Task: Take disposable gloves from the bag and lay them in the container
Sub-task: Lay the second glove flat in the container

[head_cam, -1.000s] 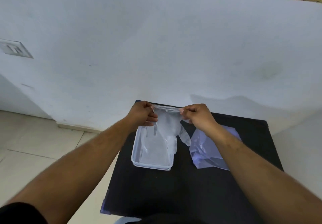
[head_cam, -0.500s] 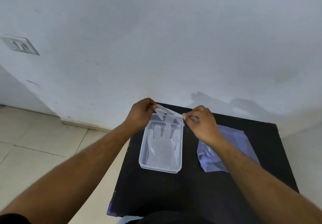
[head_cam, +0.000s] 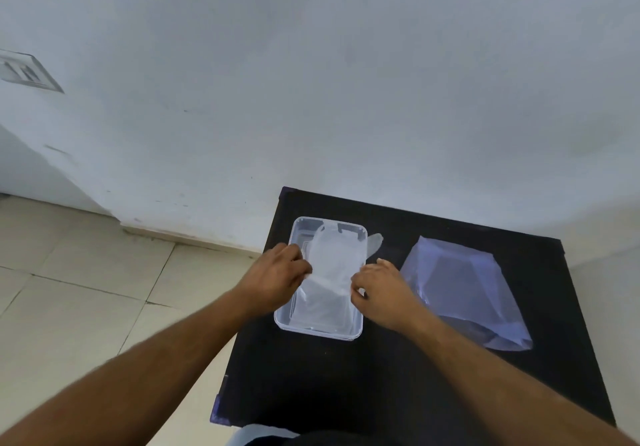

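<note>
Hands lower now; fingers (head_cam: 304, 267) pinching glove (head_cam: 329, 265)

A single wide-angle view looks from the person's head, forward and steeply down. The black worktop (head_cam: 433, 359) fills the lower right of the frame, seen from close above, its far edge against a pale wall (head_cam: 311, 81) that takes the whole upper half. Tiled floor (head_cam: 86, 289) shows at lower left. Both forearms enter from the bottom corners.
</note>
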